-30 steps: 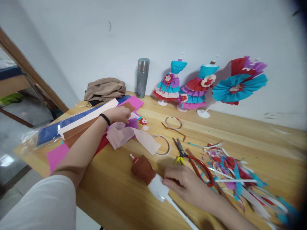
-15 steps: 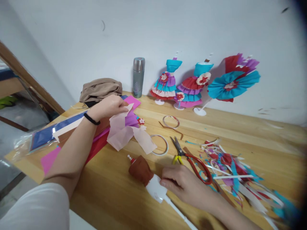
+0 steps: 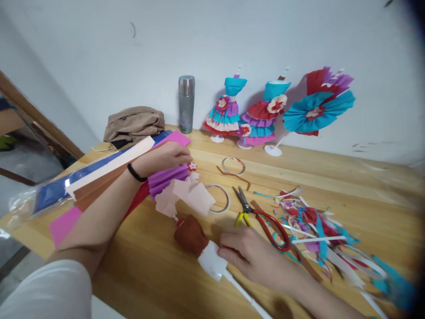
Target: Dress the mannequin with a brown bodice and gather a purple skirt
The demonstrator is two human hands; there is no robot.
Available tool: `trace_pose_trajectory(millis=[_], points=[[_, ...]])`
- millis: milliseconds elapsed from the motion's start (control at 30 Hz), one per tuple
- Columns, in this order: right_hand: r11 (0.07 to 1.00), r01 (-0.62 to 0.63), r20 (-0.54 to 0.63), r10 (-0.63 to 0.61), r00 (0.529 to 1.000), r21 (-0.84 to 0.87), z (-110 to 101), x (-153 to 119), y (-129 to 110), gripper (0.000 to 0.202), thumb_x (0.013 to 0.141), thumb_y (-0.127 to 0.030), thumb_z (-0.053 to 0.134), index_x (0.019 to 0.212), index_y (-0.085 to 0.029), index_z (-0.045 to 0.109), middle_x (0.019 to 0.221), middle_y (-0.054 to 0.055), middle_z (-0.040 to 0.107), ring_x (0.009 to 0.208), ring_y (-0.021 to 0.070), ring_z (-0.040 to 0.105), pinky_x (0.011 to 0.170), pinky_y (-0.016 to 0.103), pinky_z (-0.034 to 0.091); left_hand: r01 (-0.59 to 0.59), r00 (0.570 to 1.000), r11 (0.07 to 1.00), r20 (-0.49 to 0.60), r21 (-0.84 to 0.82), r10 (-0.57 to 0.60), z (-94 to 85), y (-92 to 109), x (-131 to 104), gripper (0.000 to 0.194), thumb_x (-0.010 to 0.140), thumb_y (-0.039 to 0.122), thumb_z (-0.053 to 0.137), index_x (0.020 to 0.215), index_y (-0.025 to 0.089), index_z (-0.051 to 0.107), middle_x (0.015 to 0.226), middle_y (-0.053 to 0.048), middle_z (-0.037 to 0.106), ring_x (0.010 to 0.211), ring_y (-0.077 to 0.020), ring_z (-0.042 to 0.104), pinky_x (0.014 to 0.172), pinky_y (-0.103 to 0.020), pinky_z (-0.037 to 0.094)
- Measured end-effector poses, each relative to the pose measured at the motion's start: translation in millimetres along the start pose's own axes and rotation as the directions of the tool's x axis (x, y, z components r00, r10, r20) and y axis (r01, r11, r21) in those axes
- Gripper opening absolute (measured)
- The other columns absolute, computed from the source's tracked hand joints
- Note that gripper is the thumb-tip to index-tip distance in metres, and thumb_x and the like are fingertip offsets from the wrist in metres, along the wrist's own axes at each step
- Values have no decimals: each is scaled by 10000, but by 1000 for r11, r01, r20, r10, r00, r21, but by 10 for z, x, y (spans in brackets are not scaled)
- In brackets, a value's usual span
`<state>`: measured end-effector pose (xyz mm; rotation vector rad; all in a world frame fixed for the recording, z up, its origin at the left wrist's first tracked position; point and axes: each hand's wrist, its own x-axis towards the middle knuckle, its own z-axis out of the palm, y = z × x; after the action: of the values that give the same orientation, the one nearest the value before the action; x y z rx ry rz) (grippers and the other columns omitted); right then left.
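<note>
My left hand, a black band at its wrist, hovers over purple pleated paper; its fingers are curled, with nothing visible in them. Pale pink paper pieces lie below it, near a small red and white flower. With thumb and fingers closed, my right hand grips the edge of a white dress form. Brown paper wraps the form's upper part, and its white stem points to the lower right. Red and yellow-handled scissors lie beyond my right hand.
Paper scraps are heaped at the right. Tape rings lie mid-table. Three paper dresses on stands, a flask and a brown cloth bag line the wall. Long paper sheets lie left.
My left hand has let go of the pale pink paper, which has dropped lower, and has moved right and down. My right hand stays at the white form.
</note>
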<state>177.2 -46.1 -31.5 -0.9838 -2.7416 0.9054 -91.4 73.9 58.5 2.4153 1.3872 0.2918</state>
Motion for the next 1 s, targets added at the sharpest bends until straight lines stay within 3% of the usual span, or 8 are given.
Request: trace_pose_trajectory(millis=[67, 133, 233, 333, 500, 700, 833, 1000], points=[[1000, 2, 3, -2, 1000, -3, -3, -1, -4, 325, 995, -268, 446, 702, -168, 543, 718, 21, 608, 651, 141, 556, 593, 282, 264, 137, 990, 959, 4, 249, -142, -35, -112, -4, 320, 887, 371, 475, 774, 145, 670, 808, -54, 677, 711, -158, 566, 656, -264, 391], [1000, -10, 8, 10, 1000, 0, -8, -7, -11, 318, 996, -260, 445, 709, -169, 543, 727, 21, 611, 654, 140, 558, 594, 282, 267, 166, 945, 889, 188, 427, -267, 11, -228, 5, 327, 830, 449, 547, 769, 157, 680, 772, -65, 679, 690, -184, 571, 611, -275, 371], [1000, -7, 11, 7, 1000, 9, -16, -11, -17, 314, 997, -258, 443, 715, -168, 546, 736, 20, 613, 658, 139, 564, 596, 282, 271, 143, 918, 868, 264, 475, -296, 166, -364, 41, 379, 693, 511, 681, 845, 164, 698, 828, -89, 706, 744, -230, 606, 599, -275, 378], [1000, 9, 3, -9, 1000, 7, -25, -4, -18, 317, 998, -262, 443, 717, -166, 554, 739, 23, 616, 660, 141, 569, 595, 283, 270, 118, 925, 872, 267, 475, -270, 239, -417, 76, 274, 732, 382, 637, 883, 160, 697, 914, -97, 716, 805, -228, 617, 636, -271, 394], [1000, 10, -1, -10, 1000, 19, -37, -2, -29, 321, 992, -254, 448, 708, -161, 566, 728, 30, 616, 635, 140, 563, 577, 284, 262, 105, 943, 907, 248, 409, -221, -20, -385, 58, 158, 786, 250, 519, 772, 158, 647, 759, -38, 660, 663, -153, 548, 589, -256, 365], [1000, 8, 1, -8, 1000, 18, -34, -3, -33, 320, 992, -258, 454, 710, -163, 570, 738, 32, 623, 645, 143, 570, 579, 284, 260, 271, 954, 962, -123, -36, -274, -350, -408, -68, 161, 739, 320, 588, 769, 164, 610, 705, -3, 595, 605, -134, 515, 536, -243, 366], [1000, 2, -2, -2, 1000, 7, -28, 10, -27, 323, 993, -268, 453, 709, -164, 566, 738, 32, 622, 644, 143, 568, 581, 286, 258, 248, 857, 917, -371, -312, -358, -346, -453, -78, 197, 725, 247, 581, 890, 157, 640, 745, -15, 602, 625, -137, 540, 546, -235, 402], [1000, 0, 4, 0, 1000, -7, -26, 0, -35, 320, 995, -271, 443, 720, -166, 570, 748, 33, 626, 658, 146, 572, 584, 285, 255, 172, 730, 853, -517, -493, -447, -274, -424, -6, 291, 787, 228, 527, 1044, 146, 634, 858, -52, 651, 759, -171, 599, 669, -276, 491]])
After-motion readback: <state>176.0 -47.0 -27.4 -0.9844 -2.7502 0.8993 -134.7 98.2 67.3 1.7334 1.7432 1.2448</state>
